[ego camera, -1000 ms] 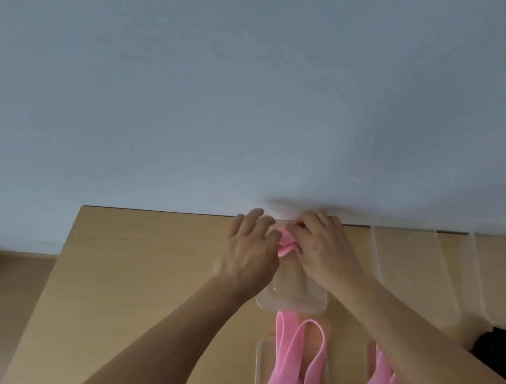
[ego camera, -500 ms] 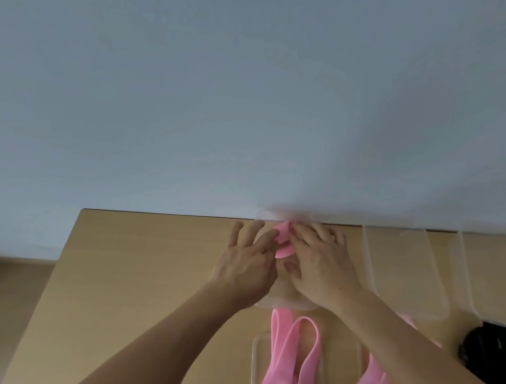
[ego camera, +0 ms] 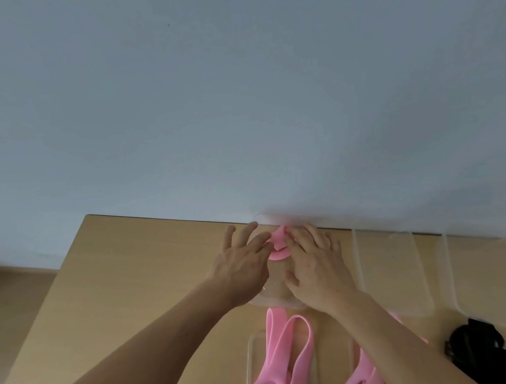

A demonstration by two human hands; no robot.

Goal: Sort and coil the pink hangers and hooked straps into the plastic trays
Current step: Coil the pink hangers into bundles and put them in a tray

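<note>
Nearest me, the left hanger [ego camera: 280, 358] is pink and lies in a clear near tray [ego camera: 251, 366]. Its loop ends point away from me and overhang the tray's far end. The right hanger [ego camera: 361, 378] lies beside it, partly hidden by the right forearm. There's a black bundle [ego camera: 479, 346] at lower right on the bench [ego camera: 115, 280]; I can't tell what it is.

Mid: both hands are over the clear mid tray [ego camera: 278, 300], whose rounded near end shows between the wrists.
- Left hand [ego camera: 239, 265]: fingers fairly straight and spread. The two fingertips nearest the other hand touch the strap.
- Right hand [ego camera: 316, 266]: fingers bent down over the strap, thumb lying apart on my side.
- Strap [ego camera: 277, 243]: pink and coiled, right between the two sets of fingertips at the far end of the mid tray. I only see a small part of it. I can't tell whether it rests on the tray floor or is held just above it.

Far: the third tray [ego camera: 390, 271] is just right of the right hand, with the fourth tray [ego camera: 482, 272] beside it. Both are clear, and their far ends are at the wall [ego camera: 237, 101], which is a plain pale grey-blue.
</note>
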